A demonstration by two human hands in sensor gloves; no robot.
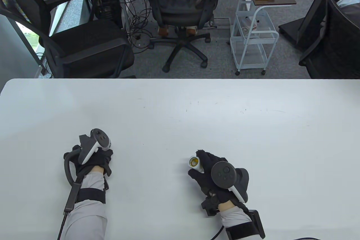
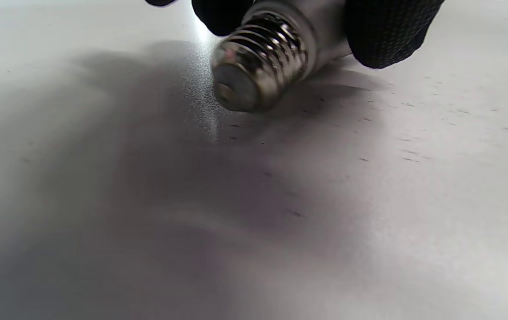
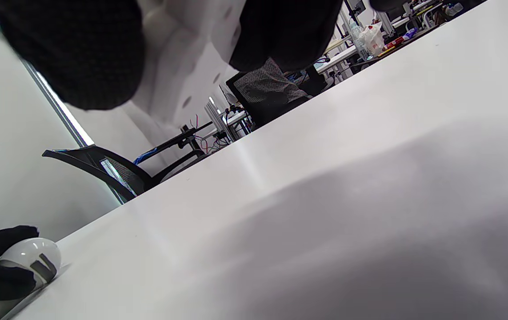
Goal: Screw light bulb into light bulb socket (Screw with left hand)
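The left hand (image 1: pixel 94 157) rests on the white desk (image 1: pixel 180 110) with its grip closed around the light bulb (image 2: pixel 276 49). The bulb lies nearly flat, its threaded metal base (image 2: pixel 258 71) just above the desk surface. The right hand (image 1: pixel 209 175) holds the white light bulb socket (image 1: pixel 196 163) in a closed grip, the brass-lined opening facing the left hand. The 2 hands are well apart. An office chair (image 1: pixel 180 3) stands behind the desk.
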